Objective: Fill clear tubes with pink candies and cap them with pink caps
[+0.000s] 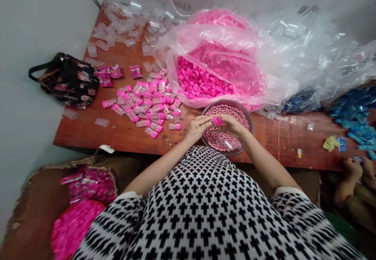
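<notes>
Above a grey bowl [250, 123] of small pink beads [226, 113], my two hands meet around a bright pink plastic cap [217, 121]. My left hand [197, 130] is closed, its fingertips pinching at the cap's left side. Curled over from the other side, my right hand [233, 127] grips the cap between thumb and fingers. Whether a clear tube is attached to the cap is hidden by the fingers. A clear plastic tube [227, 144] lies on the beads near the bowl's front. Left of my hands is a pile of bead-filled tubes with pink caps [147, 101].
Behind the bowl, a large clear bag [173, 74] spills pink caps [202, 82]. Empty clear tubes [117, 27] are scattered at back left, beside a black floral handbag [73, 82]. Blue pieces [358, 115] lie at right, near another person's hands [354, 170].
</notes>
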Motion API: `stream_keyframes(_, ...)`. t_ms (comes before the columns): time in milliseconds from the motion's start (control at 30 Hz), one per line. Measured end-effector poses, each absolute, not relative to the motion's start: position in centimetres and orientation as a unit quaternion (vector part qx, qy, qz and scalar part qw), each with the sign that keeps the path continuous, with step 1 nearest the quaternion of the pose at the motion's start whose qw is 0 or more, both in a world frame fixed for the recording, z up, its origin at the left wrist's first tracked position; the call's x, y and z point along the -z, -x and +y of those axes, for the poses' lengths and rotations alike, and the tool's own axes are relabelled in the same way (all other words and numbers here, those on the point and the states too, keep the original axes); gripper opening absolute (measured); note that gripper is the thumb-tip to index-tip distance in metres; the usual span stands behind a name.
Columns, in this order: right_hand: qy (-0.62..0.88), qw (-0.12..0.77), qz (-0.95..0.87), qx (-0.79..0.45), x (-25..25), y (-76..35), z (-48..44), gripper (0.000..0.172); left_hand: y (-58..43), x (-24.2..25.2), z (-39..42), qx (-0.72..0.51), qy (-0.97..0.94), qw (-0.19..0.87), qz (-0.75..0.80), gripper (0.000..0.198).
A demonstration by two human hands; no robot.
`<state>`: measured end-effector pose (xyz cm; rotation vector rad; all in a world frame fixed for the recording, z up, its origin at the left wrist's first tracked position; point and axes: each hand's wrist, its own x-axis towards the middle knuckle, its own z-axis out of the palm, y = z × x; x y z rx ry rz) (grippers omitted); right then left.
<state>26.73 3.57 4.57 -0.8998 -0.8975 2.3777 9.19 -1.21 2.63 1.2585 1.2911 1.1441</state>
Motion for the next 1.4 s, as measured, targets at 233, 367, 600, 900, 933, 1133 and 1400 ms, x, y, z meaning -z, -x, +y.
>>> stream_keyframes(233,0.378,0.29,-0.261,-0.839,-3.4,-24.0,2.1,0.026,-9.3,-2.7,-1.7,-0.479,-0.461,0.51,0.547,0.03)
stream_keyframes(367,0.401,0.289,-0.258,-0.83,-3.0,-22.7,2.4,0.032,-9.5,-2.2,-1.3,-0.463,-0.466,0.501,0.563,0.034)
stream_keyframes(600,0.434,0.245,-0.494,-0.712,-3.5,-26.9,4.7,0.052,-5.7,-3.4,1.2,-0.48,-0.516,0.407,0.581,0.04)
stream_keyframes(900,0.549,-0.223,-0.769,-0.239,1.1,-33.1,-2.1,0.037,-3.4,-1.6,-0.6,-0.377,-0.627,0.28,0.622,0.033)
stream_keyframes(933,0.552,-0.228,-0.769,-0.227,1.5,-32.9,-2.7,0.037,-4.8,-1.3,-1.2,-0.366,-0.633,0.301,0.612,0.032)
stream_keyframes(1133,0.538,-0.227,-0.77,-0.257,1.5,-33.5,-2.1,0.032,-10.9,-0.7,-2.4,-0.272,-0.711,0.388,0.519,0.024)
stream_keyframes(1400,0.527,-0.094,-0.834,-0.13,1.9,-33.5,3.8,0.029,-10.5,-0.3,-1.8,-0.256,-0.693,0.387,0.552,0.023)
